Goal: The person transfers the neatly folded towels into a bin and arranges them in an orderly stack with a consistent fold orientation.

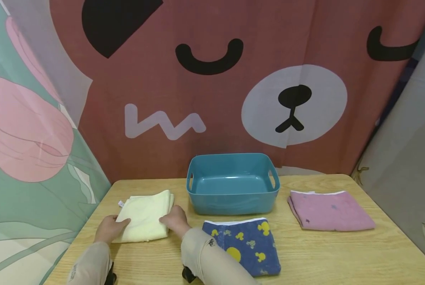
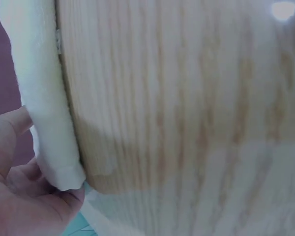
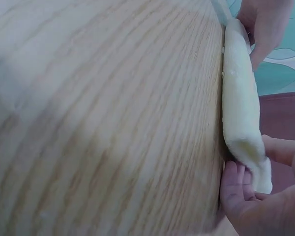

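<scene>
A pale yellow folded towel (image 1: 144,217) lies at the left of the table, a small white tag at its far left corner. My left hand (image 1: 109,228) holds its left edge, thumb on top; in the left wrist view, the left hand's fingers (image 2: 32,172) reach under the towel (image 2: 44,98). At the opposite edge my right hand (image 1: 176,221) grips the towel, and the right wrist view shows its fingers (image 3: 234,187) tucked beneath the fold and the thumb above. That view also shows the towel's (image 3: 241,93) thick folded side close to the tabletop.
A teal plastic basket (image 1: 233,204) with handle holes stands at the back middle. Before it lies a folded blue cloth with yellow prints (image 1: 249,245), partly behind my right sleeve. A folded pink cloth (image 1: 333,213) rests at the right. Printed curtains (image 1: 212,91) hang behind the wooden table (image 1: 323,257).
</scene>
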`<state>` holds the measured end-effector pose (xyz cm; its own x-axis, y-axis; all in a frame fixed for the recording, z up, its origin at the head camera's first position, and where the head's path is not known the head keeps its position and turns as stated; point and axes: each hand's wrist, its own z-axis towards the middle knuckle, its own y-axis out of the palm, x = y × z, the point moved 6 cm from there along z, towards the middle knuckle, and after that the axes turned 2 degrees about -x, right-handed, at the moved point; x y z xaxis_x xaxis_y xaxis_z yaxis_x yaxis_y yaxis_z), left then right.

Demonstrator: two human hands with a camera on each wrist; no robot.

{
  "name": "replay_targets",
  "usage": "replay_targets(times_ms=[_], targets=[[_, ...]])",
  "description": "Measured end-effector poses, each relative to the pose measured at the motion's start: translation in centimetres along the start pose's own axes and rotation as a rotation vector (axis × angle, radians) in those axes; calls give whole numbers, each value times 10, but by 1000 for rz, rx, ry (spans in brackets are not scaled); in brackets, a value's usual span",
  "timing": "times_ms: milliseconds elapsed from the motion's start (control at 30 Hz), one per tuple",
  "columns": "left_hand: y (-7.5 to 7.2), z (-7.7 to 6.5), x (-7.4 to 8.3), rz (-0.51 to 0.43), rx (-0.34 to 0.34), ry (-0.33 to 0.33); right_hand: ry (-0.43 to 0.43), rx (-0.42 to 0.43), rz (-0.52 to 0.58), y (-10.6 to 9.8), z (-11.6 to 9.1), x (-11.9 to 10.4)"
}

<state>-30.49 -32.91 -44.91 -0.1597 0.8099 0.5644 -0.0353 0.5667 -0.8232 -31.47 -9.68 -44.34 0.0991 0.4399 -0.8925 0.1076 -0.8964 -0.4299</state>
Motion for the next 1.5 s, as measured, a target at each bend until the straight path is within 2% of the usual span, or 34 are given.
replay_targets(times_ms=[233, 467, 700, 900, 1067, 1267, 1500], targets=[[3, 1, -1, -55, -57, -22, -67, 11, 16, 3, -3, -3], [3, -1, -3, -109, -65, -15, -63, -25, -20, 0, -5, -3], [-1, -12, 4, -156, -107, 10, -69, -50, -69, -5, -5, -4], [-3, -16, 2, -213, -127, -13, -86, -47, -82, -12, -12, -9], [-7, -27, 8, -288, -149, -48, -109, -50, -80, -19, -17, -17], [-12, -37, 17, -296, -163, -79, -124, -97, -48, -27, -25, -21], [-14, -50, 28, -347, -166, -101, -174, -150, 43, -37, -38, -27]])
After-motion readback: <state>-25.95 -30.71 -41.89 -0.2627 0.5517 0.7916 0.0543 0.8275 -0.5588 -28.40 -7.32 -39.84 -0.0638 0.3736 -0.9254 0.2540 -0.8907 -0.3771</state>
